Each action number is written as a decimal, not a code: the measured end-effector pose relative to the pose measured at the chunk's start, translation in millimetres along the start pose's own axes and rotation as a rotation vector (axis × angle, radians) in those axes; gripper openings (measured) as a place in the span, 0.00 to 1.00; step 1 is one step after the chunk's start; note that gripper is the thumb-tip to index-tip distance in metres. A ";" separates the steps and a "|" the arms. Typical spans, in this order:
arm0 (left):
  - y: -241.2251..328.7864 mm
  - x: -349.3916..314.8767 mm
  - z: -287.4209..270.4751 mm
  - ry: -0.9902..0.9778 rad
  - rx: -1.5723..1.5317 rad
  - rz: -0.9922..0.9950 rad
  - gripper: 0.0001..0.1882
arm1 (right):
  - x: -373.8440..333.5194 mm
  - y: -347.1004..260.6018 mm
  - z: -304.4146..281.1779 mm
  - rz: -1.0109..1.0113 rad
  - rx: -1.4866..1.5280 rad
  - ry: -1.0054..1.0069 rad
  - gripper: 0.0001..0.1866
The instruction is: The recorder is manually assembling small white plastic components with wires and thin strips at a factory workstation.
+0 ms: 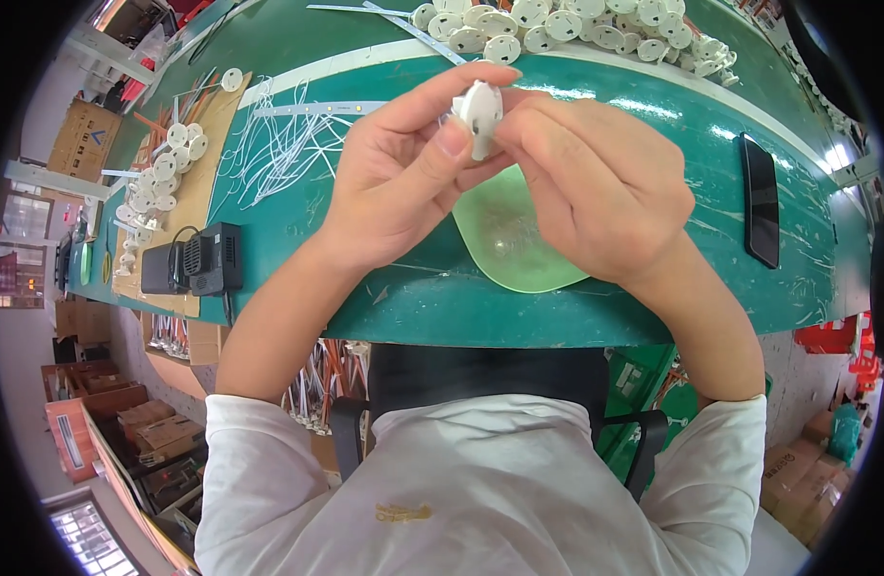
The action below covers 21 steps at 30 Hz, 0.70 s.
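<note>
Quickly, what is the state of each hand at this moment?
Left hand: closed, holding a white disc between thumb and fingers.
Right hand: closed, pinched beside the disc; whether it grips anything cannot be told.

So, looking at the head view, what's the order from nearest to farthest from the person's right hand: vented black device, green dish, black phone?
Measured from the right hand:
1. Green dish, on the table, partly hidden behind that hand.
2. Black phone, to its right.
3. Vented black device, far over on the left.
</note>
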<state>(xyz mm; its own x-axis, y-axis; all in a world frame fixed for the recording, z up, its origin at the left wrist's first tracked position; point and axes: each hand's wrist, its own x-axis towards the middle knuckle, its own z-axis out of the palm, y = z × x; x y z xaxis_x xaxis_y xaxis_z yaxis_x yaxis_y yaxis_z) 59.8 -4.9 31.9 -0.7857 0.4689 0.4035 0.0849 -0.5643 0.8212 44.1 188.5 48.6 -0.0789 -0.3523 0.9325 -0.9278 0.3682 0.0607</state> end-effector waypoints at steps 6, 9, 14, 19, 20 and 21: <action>5.6 2.1 5.8 0.001 0.089 -0.065 0.32 | 0.3 -3.8 1.4 -0.006 0.010 0.030 0.11; 5.8 3.2 11.9 0.016 0.051 -0.043 0.32 | -5.1 4.3 7.6 -0.045 -0.005 0.095 0.14; 4.6 0.0 3.3 -0.086 0.011 -0.008 0.27 | -2.6 -1.1 8.3 -0.097 -0.024 0.148 0.18; 5.5 2.7 1.3 -0.103 0.016 -0.046 0.28 | -2.6 -3.5 2.0 -0.080 0.012 0.055 0.11; 4.7 4.4 3.7 -0.081 -0.017 -0.052 0.28 | -2.3 -3.1 0.7 -0.094 0.005 0.064 0.11; 4.1 4.4 8.0 -0.061 -0.023 -0.023 0.28 | -1.2 -2.4 -1.0 -0.076 0.015 0.083 0.11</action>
<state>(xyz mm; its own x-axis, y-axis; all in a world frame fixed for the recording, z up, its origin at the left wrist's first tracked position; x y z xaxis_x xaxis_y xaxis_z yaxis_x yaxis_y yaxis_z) 61.6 0.3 40.3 -0.7482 0.5220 0.4095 0.0529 -0.5683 0.8211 46.8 188.9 47.7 0.0223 -0.3060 0.9518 -0.9354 0.3297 0.1279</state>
